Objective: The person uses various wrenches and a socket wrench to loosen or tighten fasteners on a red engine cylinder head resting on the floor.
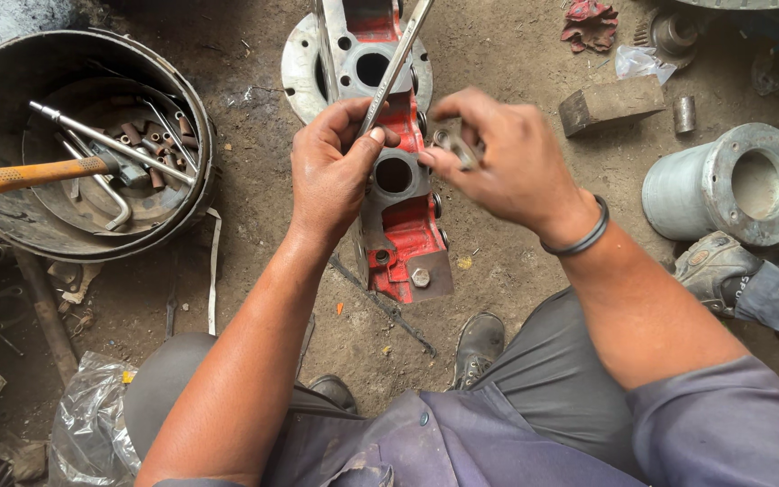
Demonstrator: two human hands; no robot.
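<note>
Head view, looking down at a person crouched on a dirt floor. At centre frame the left hand (335,167) is closed around the lower end of a long flat metal tool (396,65), thumb pressed against its shank; the tool runs up and to the right toward the top edge of the frame. Just right of it, the right hand (507,162) pinches a small metal part (458,144) between thumb and fingertips; the part is blurred and its kind cannot be told. A dark band (579,242) circles the right wrist. Beneath both hands lies a red cast housing (407,234) with round bores and a grey circular flange at its upper end, extending from the top centre of the frame down to a bolt head near the middle. At upper left stands a round metal pan (11,225) holding a wooden-handled hammer (29,176), a long socket bar (110,140) and loose bolts. At right lies a grey flanged cylinder (723,185) on its side; above and left of it rests a brick-like block (610,104). A crumpled clear plastic bag (92,424) sits at lower left. The person's dark shoe (478,347) shows at lower centre, and another worn shoe (710,266) enters from the right edge.
</note>
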